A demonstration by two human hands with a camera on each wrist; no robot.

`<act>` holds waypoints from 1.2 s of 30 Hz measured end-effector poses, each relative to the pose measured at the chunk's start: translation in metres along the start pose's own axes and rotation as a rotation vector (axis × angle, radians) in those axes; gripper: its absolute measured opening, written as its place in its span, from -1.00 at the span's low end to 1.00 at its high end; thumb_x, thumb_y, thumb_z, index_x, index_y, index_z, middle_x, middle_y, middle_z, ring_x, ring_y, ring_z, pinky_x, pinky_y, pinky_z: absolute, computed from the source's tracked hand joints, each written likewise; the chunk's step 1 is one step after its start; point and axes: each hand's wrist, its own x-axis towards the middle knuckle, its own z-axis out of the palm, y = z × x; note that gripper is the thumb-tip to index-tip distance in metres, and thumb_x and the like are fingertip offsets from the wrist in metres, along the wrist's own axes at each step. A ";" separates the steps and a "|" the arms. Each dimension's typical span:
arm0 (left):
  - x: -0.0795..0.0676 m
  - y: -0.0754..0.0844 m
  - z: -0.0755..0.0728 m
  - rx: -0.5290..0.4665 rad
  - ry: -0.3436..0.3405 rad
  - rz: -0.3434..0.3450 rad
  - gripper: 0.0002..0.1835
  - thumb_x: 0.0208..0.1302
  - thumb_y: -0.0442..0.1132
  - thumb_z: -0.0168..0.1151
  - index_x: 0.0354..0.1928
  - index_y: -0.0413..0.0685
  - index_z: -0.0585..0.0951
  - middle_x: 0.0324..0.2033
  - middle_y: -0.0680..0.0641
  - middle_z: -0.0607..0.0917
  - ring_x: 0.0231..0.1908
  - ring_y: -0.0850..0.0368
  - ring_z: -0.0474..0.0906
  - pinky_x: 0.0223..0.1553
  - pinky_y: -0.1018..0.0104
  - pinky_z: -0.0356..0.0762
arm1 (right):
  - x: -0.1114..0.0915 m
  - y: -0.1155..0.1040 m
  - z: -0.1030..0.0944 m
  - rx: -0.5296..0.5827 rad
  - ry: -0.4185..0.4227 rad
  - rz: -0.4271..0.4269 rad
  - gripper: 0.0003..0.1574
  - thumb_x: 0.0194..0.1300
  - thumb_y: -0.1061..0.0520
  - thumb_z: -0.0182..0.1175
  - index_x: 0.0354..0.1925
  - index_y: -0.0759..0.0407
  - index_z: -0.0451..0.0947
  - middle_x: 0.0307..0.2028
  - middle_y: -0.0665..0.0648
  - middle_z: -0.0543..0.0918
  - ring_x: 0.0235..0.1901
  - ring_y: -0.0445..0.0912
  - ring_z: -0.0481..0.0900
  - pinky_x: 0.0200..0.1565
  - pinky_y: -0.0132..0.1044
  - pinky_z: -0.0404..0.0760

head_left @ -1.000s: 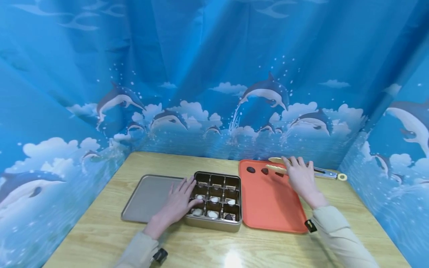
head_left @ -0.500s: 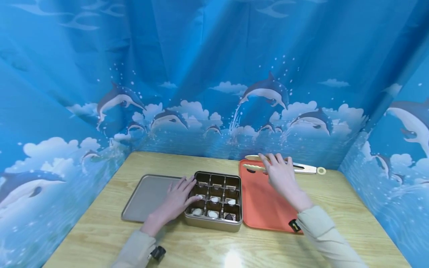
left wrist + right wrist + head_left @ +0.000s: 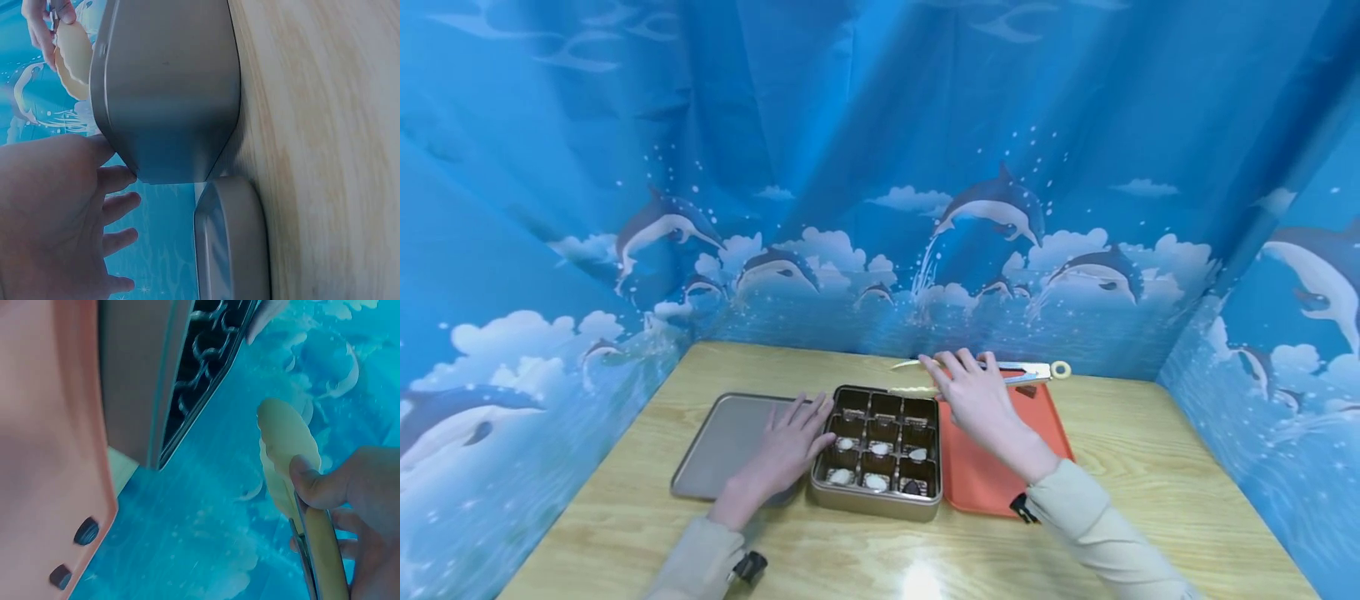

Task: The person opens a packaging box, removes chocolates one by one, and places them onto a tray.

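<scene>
Right hand (image 3: 973,396): holds the tongs (image 3: 1037,372) at the box's 2 o'clock; their tips stand apart, and whether they touch the rim is hard to judge.
Left hand (image 3: 790,446): fingers straight and spread at the box's 9 to 10 o'clock edge; part of the thumb is hidden in the left wrist view.
Box (image 3: 872,502): mid-table, nine compartments; pale pieces (image 3: 876,482) in five, a dark piece (image 3: 912,487) at 5 o'clock; the back row's floors are hard to make out.
Grey lid (image 3: 730,442): at the box's 9 o'clock, partly covered by the left hand.
Red tray (image 3: 985,475): at 3 o'clock, partly covered by the right arm; two dark lumps (image 3: 86,531) show at the right wrist view's 8 o'clock.
Black wrist devices (image 3: 750,568): any lettering too small to read.
</scene>
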 end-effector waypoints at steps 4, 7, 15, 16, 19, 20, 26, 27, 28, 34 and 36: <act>-0.001 -0.001 0.000 -0.012 0.013 0.002 -0.39 0.60 0.00 -0.05 0.54 -0.09 0.24 0.54 -0.18 0.17 0.54 -0.29 -0.06 0.43 -0.49 -0.19 | 0.007 -0.011 -0.004 -0.016 0.024 -0.079 -0.24 0.23 0.08 0.45 0.37 -0.01 0.48 0.08 0.09 0.61 -0.05 0.04 0.50 -0.13 -0.01 0.45; -0.001 -0.002 0.000 -0.009 0.017 0.001 -0.40 0.60 0.01 -0.06 0.54 -0.07 0.24 0.54 -0.18 0.18 0.54 -0.29 -0.06 0.43 -0.49 -0.17 | 0.014 -0.019 -0.006 -0.033 0.027 -0.134 -0.35 0.29 0.11 0.41 0.32 -0.03 0.52 0.04 0.07 0.62 -0.09 0.03 0.50 -0.12 -0.03 0.48; 0.000 -0.003 0.002 0.012 0.036 0.005 -0.41 0.60 0.01 -0.06 0.54 -0.04 0.27 0.53 -0.17 0.21 0.53 -0.30 -0.02 0.42 -0.50 -0.14 | 0.035 -0.041 -0.009 -0.101 -0.033 -0.246 -0.37 0.28 0.10 0.42 0.29 -0.15 0.56 0.07 -0.04 0.66 0.03 -0.07 0.55 -0.08 -0.11 0.47; 0.000 -0.003 0.002 0.010 0.038 0.006 -0.42 0.60 0.00 -0.05 0.53 -0.05 0.27 0.53 -0.18 0.21 0.53 -0.31 -0.01 0.42 -0.50 -0.13 | 0.037 -0.044 -0.009 -0.114 -0.042 -0.262 -0.37 0.27 0.10 0.43 0.29 -0.16 0.56 0.09 -0.05 0.67 0.06 -0.08 0.56 -0.06 -0.11 0.48; 0.000 -0.003 0.002 0.007 0.042 0.008 -0.43 0.60 -0.01 -0.04 0.53 -0.05 0.29 0.53 -0.18 0.23 0.53 -0.31 0.00 0.41 -0.51 -0.12 | 0.044 -0.054 -0.010 -0.172 -0.067 -0.311 -0.38 0.28 0.06 0.42 0.29 -0.22 0.56 0.12 -0.10 0.66 0.12 -0.12 0.55 0.05 -0.11 0.50; 0.001 -0.002 0.002 0.006 0.043 0.008 -0.43 0.60 -0.01 -0.04 0.52 -0.05 0.29 0.52 -0.18 0.23 0.53 -0.32 0.01 0.41 -0.51 -0.12 | 0.046 -0.056 -0.010 -0.190 -0.072 -0.326 -0.39 0.30 0.05 0.40 0.29 -0.24 0.57 0.12 -0.12 0.66 0.12 -0.13 0.55 0.07 -0.11 0.50; 0.001 -0.001 0.000 -0.002 0.036 0.005 -0.44 0.60 -0.04 -0.04 0.52 -0.07 0.30 0.52 -0.19 0.24 0.53 -0.31 0.00 0.42 -0.51 -0.12 | 0.057 -0.071 -0.009 -0.264 -0.121 -0.392 -0.46 0.32 0.05 0.37 0.24 -0.31 0.60 0.07 -0.19 0.67 0.11 -0.19 0.53 0.14 -0.13 0.47; 0.001 -0.002 0.000 -0.003 0.031 0.002 -0.44 0.60 -0.05 -0.04 0.52 -0.07 0.30 0.52 -0.18 0.23 0.53 -0.31 -0.01 0.42 -0.51 -0.13 | 0.058 -0.073 -0.009 -0.272 -0.133 -0.401 -0.46 0.31 0.04 0.39 0.23 -0.31 0.61 0.07 -0.19 0.68 0.11 -0.19 0.53 0.15 -0.13 0.47; 0.001 -0.002 0.001 -0.001 0.027 0.001 -0.44 0.61 -0.05 -0.05 0.52 -0.07 0.29 0.52 -0.18 0.23 0.54 -0.30 -0.02 0.42 -0.50 -0.13 | 0.060 -0.075 -0.008 -0.279 -0.149 -0.410 -0.45 0.29 0.03 0.41 0.23 -0.32 0.61 0.09 -0.19 0.67 0.12 -0.19 0.52 0.18 -0.12 0.46; 0.002 -0.003 0.001 0.002 0.013 -0.001 -0.44 0.61 -0.05 -0.07 0.53 -0.07 0.27 0.53 -0.19 0.23 0.54 -0.28 -0.04 0.43 -0.49 -0.14 | 0.066 -0.086 -0.002 -0.274 -0.123 -0.443 -0.53 0.21 -0.04 0.44 0.12 -0.30 0.69 0.04 -0.20 0.71 0.07 -0.19 0.54 0.16 -0.11 0.45; 0.002 -0.003 0.001 0.000 0.006 -0.001 -0.43 0.61 -0.05 -0.06 0.54 -0.08 0.26 0.53 -0.18 0.22 0.54 -0.28 -0.04 0.43 -0.49 -0.14 | 0.068 -0.090 -0.001 -0.279 -0.109 -0.449 -0.60 0.23 -0.04 0.41 0.06 -0.30 0.72 0.01 -0.21 0.72 0.04 -0.20 0.54 0.14 -0.13 0.46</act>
